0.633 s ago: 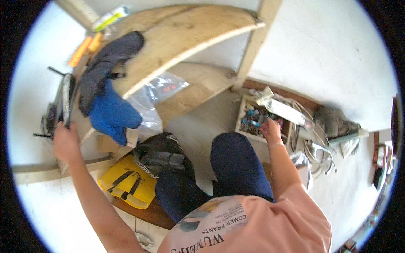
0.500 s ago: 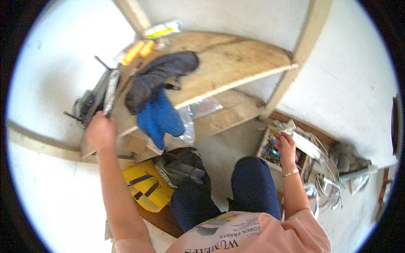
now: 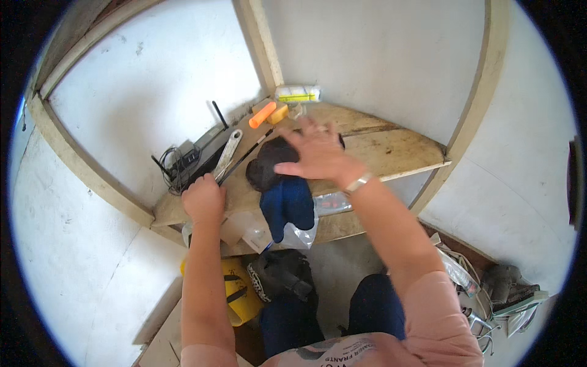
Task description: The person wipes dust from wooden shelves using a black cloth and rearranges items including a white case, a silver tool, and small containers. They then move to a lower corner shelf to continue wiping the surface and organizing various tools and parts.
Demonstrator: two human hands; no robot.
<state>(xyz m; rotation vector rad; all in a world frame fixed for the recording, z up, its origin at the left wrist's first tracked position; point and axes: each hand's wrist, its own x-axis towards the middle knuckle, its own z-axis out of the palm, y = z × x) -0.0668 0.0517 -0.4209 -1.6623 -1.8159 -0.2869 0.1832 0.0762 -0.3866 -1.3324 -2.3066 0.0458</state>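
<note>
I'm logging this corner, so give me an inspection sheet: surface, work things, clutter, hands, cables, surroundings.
Surface: wooden shelf, stained.
Work things: bar and rod by the left hand; dark cloth beneath the right hand.
Clutter: orange tube, yellow block, wrapped roller; blue cloth hanging over the front edge.
Hands: left curled at the bar's lower end, grip unclear; right spread open, blurred, contact unclear.
Cables: black cable tangled by the router.
Surroundings: white walls, scuffed; yellow bag and black bag below.
</note>
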